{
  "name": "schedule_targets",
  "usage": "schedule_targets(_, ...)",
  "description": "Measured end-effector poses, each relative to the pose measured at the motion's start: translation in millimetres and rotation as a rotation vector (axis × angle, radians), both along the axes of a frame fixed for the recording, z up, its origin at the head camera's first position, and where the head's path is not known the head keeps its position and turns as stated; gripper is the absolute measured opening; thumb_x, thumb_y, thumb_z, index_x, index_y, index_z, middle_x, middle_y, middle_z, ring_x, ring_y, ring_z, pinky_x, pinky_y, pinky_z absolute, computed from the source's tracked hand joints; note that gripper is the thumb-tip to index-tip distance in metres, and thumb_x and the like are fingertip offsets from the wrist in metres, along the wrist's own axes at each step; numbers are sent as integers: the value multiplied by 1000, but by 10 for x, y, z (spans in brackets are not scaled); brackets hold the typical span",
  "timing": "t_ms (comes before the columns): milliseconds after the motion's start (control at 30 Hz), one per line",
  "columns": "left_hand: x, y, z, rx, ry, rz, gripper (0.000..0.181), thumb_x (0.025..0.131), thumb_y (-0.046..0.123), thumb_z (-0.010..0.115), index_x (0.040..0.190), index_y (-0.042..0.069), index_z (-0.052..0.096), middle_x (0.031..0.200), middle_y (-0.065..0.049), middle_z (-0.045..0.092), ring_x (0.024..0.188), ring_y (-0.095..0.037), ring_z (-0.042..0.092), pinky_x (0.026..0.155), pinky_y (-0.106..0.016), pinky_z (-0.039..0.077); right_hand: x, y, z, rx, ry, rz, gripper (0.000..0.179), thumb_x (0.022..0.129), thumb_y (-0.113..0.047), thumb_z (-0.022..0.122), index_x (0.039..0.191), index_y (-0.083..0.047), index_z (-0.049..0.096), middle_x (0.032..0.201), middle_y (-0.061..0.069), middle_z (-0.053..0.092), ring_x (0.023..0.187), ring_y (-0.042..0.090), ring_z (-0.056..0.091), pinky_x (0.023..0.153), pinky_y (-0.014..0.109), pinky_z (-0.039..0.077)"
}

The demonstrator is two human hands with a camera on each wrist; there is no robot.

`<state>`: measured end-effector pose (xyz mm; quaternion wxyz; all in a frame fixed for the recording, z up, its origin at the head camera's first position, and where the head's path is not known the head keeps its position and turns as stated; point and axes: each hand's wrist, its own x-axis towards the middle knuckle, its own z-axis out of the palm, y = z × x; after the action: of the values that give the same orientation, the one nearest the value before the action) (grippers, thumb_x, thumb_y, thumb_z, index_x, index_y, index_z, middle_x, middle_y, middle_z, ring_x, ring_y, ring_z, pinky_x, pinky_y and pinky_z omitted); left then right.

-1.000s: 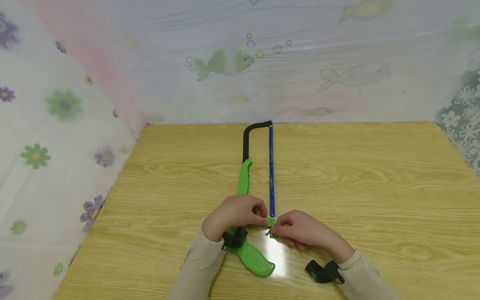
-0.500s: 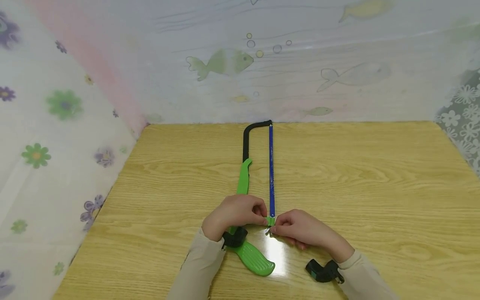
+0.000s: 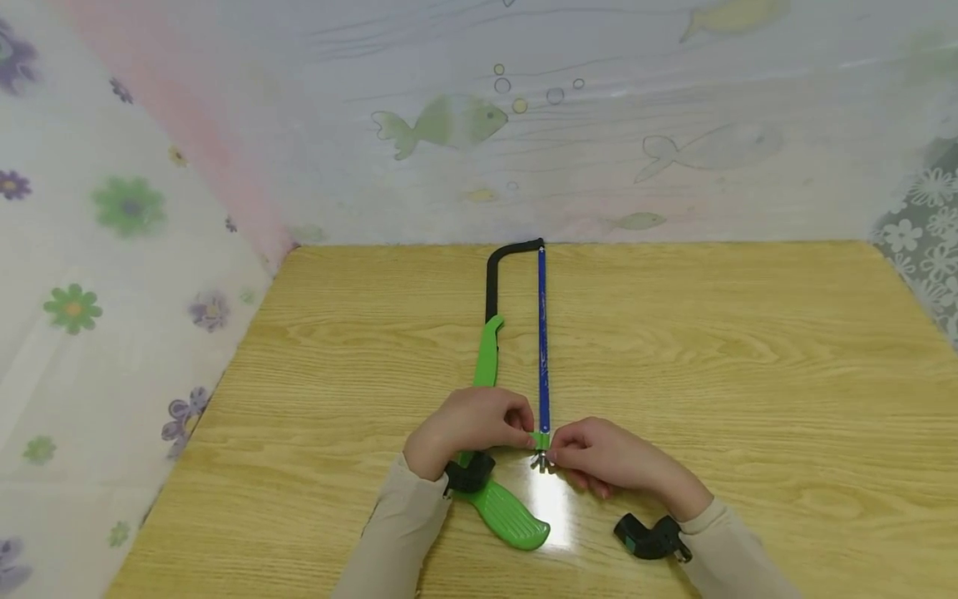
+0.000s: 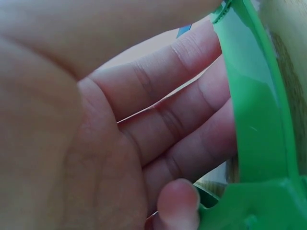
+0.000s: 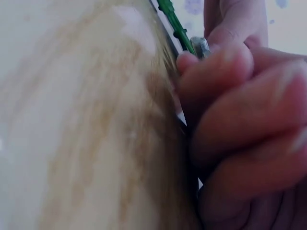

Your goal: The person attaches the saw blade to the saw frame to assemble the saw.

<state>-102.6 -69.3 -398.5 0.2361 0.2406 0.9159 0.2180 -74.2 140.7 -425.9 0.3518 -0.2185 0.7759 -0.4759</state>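
A hacksaw (image 3: 512, 517) with a green grip, black front frame and blue blade (image 3: 543, 341) lies on the table, its far end toward the wall. My left hand (image 3: 473, 423) lies across the green part and holds it by the blade's near end. In the left wrist view, fingers pass behind the green frame (image 4: 259, 120). A metal wing nut (image 3: 542, 463) sits just below the blade's green holder (image 3: 540, 441). My right hand (image 3: 617, 456) pinches at it with thumb and forefinger; the right wrist view shows metal (image 5: 200, 46) at these fingertips, the other fingers curled.
The wood-grain table (image 3: 748, 358) reaches back to a wall covering (image 3: 584, 191) printed with fish. Another covering (image 3: 150, 274) with flowers borders the left side. Black camera mounts (image 3: 649, 537) sit at both wrists.
The wing nut has turned and its wings now show spread out below the holder. My right fingertips have shifted slightly right; the left hand and hacksaw stay nearly still.
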Motion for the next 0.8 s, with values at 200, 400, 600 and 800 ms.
schedule_targets(200,-4,2,-3,3,-2,0,11,75,40,67,76,33,59,68,17,55,61,-2,50,59,-24,39,-6,11,11,-19,-22,1,27,91,-33,49,82,-10,62,53,0,50,35,10,42,37,28,40)
schedule_targets(400,-4,1,-5,2,-5,1,11,75,40,67,75,33,59,68,17,55,61,-2,50,59,-24,39,2,7,2,-31,-26,-21,29,90,-35,51,81,-9,61,52,0,49,35,11,41,36,29,40)
schedule_targets(600,-5,1,-6,7,-9,2,11,75,39,67,76,32,59,68,17,55,61,-2,50,59,-24,39,0,4,2,-6,-19,-61,26,87,-36,55,81,-12,61,51,-2,48,34,9,41,35,26,39)
schedule_targets(800,3,-3,10,2,0,-2,11,75,40,67,75,32,59,67,17,54,60,-2,49,59,-24,39,12,-7,-3,-16,-32,-75,25,86,-35,57,83,-10,60,51,-1,48,33,9,40,35,26,38)
